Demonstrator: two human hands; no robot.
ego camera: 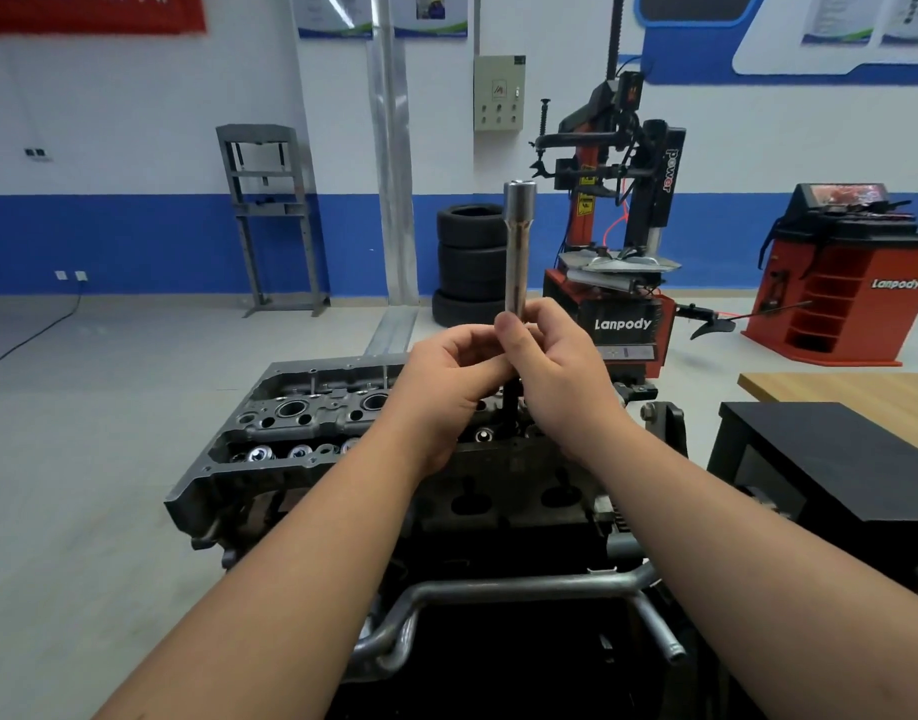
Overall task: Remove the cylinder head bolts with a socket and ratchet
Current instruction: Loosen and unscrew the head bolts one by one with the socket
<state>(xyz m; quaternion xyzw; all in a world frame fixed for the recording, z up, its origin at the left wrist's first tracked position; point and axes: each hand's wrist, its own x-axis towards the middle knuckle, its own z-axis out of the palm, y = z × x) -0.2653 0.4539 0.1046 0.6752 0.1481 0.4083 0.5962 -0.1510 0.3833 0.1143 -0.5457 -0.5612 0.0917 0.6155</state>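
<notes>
The person is holding a long metal socket [518,246] upright in front of the chest, above the cylinder head [311,423]. The right hand [555,376] is gripping the lower end of the socket, with the thumb lying across its front. The left hand [446,387] is also curled at the base of the tool — its fingers are closing around something there, but the right hand is hiding what exactly, so I cannot tell if it is the socket itself or another part. A thin dark shaft [511,407] is coming down from under the hands toward the cylinder head; its lower end is lost among the dark parts of the engine.

The cylinder head is sitting on top of the engine, which is standing low in front of the person, and round openings are showing on its left part. Behind the socket a stack of tyres [470,262] is standing on the floor, and just beside it a red and black tyre machine [618,283]. On the right a wooden bench [851,392] is partly showing behind a black box [831,459].
</notes>
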